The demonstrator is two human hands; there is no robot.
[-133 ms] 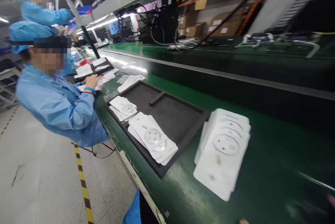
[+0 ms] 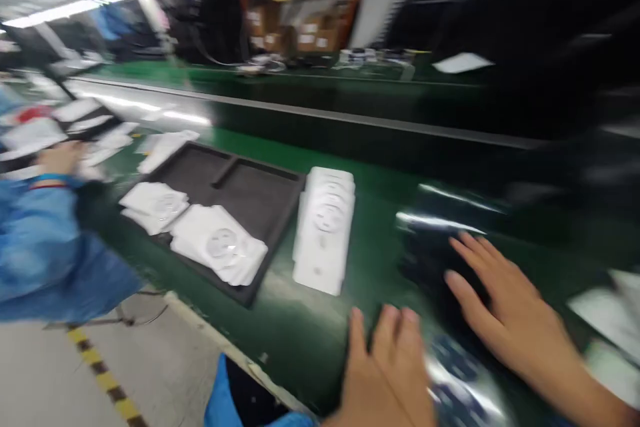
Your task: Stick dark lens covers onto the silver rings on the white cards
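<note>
1. Now both hands are in view, where a moment ago neither was: the left hand [image 2: 387, 374] and right hand [image 2: 500, 304] lie open, fingers spread, on a dark glossy sheet [image 2: 440, 247].
2. Just left on the green worktop [image 2: 310, 327], the white socket-plate stack [image 2: 325, 227] sits untouched beside the black tray [image 2: 260, 194].

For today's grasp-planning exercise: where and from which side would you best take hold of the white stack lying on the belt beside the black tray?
Probably grip the white stack across its two long edges, coming down from above. It lies flat on the belt, long and narrow. Its left edge sits close to the tray, so fingers have little room there. The right side looks freer.
</note>
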